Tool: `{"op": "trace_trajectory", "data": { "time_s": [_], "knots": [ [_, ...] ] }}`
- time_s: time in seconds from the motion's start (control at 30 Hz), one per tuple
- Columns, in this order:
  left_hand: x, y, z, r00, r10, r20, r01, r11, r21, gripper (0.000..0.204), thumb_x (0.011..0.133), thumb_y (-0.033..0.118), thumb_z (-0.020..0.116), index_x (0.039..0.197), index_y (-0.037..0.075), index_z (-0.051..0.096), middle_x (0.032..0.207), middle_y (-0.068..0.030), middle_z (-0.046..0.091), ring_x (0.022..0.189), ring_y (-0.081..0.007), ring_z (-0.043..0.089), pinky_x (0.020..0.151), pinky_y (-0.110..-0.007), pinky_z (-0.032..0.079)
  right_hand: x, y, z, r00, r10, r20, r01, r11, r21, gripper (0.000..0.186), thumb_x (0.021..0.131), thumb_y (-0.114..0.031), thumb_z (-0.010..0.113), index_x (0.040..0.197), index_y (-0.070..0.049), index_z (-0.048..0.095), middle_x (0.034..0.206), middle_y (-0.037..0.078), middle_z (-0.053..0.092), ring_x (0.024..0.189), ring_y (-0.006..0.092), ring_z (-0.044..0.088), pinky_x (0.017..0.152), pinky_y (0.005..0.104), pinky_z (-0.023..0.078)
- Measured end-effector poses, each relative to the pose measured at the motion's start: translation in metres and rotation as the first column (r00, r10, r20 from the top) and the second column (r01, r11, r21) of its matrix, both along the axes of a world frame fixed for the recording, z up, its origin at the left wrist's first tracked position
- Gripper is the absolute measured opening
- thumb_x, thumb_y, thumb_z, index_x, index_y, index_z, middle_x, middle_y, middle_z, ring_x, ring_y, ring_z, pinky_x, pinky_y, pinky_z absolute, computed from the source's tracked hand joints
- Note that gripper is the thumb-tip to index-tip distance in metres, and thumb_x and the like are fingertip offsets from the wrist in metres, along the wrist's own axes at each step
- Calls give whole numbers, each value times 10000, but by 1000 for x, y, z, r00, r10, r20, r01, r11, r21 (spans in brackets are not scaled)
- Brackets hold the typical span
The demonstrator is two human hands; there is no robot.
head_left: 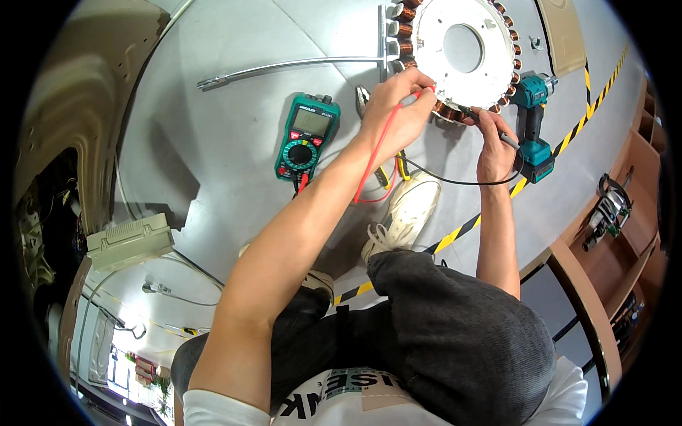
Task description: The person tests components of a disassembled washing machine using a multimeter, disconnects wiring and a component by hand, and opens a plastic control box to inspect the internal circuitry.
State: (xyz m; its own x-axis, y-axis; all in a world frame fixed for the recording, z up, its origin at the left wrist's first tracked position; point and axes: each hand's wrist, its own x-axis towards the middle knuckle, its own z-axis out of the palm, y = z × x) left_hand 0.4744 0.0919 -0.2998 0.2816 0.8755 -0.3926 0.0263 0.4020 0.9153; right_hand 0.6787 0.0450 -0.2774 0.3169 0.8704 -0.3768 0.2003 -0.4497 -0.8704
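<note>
My left hand (398,106) is closed round a red multimeter probe (410,99), its tip at the lower left edge of a white motor stator (435,60). Copper coils (405,30) ring that round stator. In my right hand (495,145) is a black multimeter probe (506,140), pointed at the stator's lower edge near the coils. Whether either tip touches metal is too small to tell. A red and a black lead run from the probes. The green multimeter (308,136) lies on the floor left of my left forearm, leads plugged into its lower end.
Right of the stator stands a teal cordless drill (534,128). A long metal T-handle wrench (305,65) lies beyond the multimeter. Pliers with yellow-black handles (403,165) lie beneath my left wrist, near my shoe (406,213). Yellow-black floor tape (568,138) and a wooden shelf (621,213) are at right.
</note>
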Motion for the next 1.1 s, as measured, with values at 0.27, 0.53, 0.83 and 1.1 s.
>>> {"op": "trace_trajectory", "data": {
  "time_s": [0.27,0.53,0.83,1.1],
  "knots": [
    [0,0,-1,1000,-2,6,2,1000,1,280,891,239,533,1026,6,608,798,-58,688,792,-109,586,716,-266,440,0,0,1,999,16,42,-16,1000,-18,281,909,-216,601,1001,38,678,829,91,684,868,156,614,933,299,389],
    [3,0,-2,1000,14,13,-14,1000,11,253,896,208,533,1029,5,608,800,-65,684,790,-103,574,718,-260,431,-1,1,2,1000,3,2,-4,999,34,236,906,-156,602,980,56,676,821,93,686,827,144,620,856,267,427],
    [2,1,3,994,20,111,-11,997,-80,250,902,186,522,1047,-1,601,830,-54,664,764,-82,524,681,-248,407,-4,2,5,1000,-5,22,4,1000,26,231,905,-150,602,962,62,675,818,97,678,796,143,619,808,253,436],
    [-2,5,11,993,-32,117,51,986,-161,276,915,216,517,1088,19,603,868,-53,674,898,-106,548,830,-273,398,-5,2,6,999,-34,-5,34,999,30,226,899,-156,610,955,51,683,803,93,679,797,139,608,821,265,430]
  ]
}}
